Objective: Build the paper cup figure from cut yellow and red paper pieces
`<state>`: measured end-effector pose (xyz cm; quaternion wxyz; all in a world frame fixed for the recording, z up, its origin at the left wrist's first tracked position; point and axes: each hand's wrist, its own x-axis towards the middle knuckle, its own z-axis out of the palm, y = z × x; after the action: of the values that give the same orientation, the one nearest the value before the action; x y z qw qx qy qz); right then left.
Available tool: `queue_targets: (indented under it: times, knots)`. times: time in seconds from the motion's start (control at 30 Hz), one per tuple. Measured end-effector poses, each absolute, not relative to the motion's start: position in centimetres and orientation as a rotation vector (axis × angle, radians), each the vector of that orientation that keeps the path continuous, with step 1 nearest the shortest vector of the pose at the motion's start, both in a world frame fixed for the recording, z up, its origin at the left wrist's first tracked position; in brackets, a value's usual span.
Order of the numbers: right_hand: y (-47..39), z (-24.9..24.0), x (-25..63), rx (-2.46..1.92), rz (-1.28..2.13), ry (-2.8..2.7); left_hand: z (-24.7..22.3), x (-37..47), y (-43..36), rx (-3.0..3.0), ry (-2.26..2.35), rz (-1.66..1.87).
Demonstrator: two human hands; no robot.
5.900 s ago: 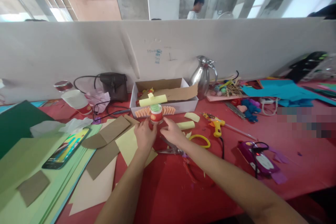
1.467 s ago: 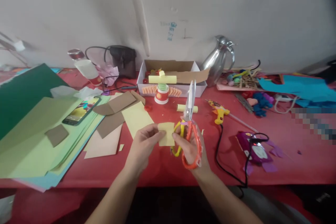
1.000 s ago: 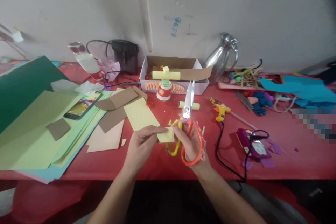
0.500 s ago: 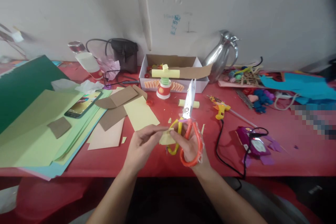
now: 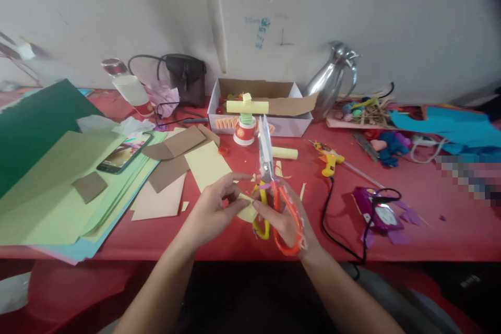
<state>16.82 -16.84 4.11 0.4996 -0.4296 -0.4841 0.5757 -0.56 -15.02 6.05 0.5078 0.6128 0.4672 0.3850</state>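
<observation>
My left hand (image 5: 215, 209) pinches the left side of a small pale yellow paper piece (image 5: 247, 211). On the paper's right side are the thumb and fingers of my right hand (image 5: 284, 216). Scissors (image 5: 266, 167) with one yellow and one red handle hang on my right hand, blades nearly together and pointing away from me. Beyond the hands stands a red and white paper cup (image 5: 245, 131) with a green folded piece and a yellow paper roll (image 5: 247, 107) on top. Another yellow roll (image 5: 285, 153) lies right of the blades.
Paper sheets (image 5: 47, 188) and a phone (image 5: 124, 153) lie left. Behind the cup is an open box (image 5: 274, 126), with a metal jug (image 5: 326, 83) beside it. A yellow glue gun (image 5: 330, 160) and a purple box (image 5: 376, 210) with a black cord are right.
The scissors have swung left, and their blades now overlap the cup's right side. The paper piece has tilted between my fingers, and my left hand's fingers have curled differently.
</observation>
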Motion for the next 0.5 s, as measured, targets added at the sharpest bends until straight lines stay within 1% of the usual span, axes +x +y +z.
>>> queue_targets:
  times: [0.1, 0.23, 0.3, 0.4, 0.5]
  knots:
    - [-17.2, 4.2, 16.2, -1.028, 1.424, -1.07, 6.5, -0.1, -15.0, 1.433, 1.103, 0.961]
    - [-17.3, 4.3, 15.3, -1.118, 1.148, -0.969, 5.1, 1.6, -16.0, 1.079, 1.099, 1.095]
    - [-17.2, 4.0, 15.0, -1.132, 1.075, -0.949, 4.2, 2.3, -16.5, 0.919, 1.081, 1.151]
    - [-17.2, 3.4, 14.8, -1.12, 1.159, -0.96, 3.6, 2.5, -16.7, 0.738, 1.09, 1.238]
    - [-17.4, 2.9, 14.6, -1.126, 1.212, -0.952, 3.9, 2.1, -16.4, 0.69, 1.066, 1.236]
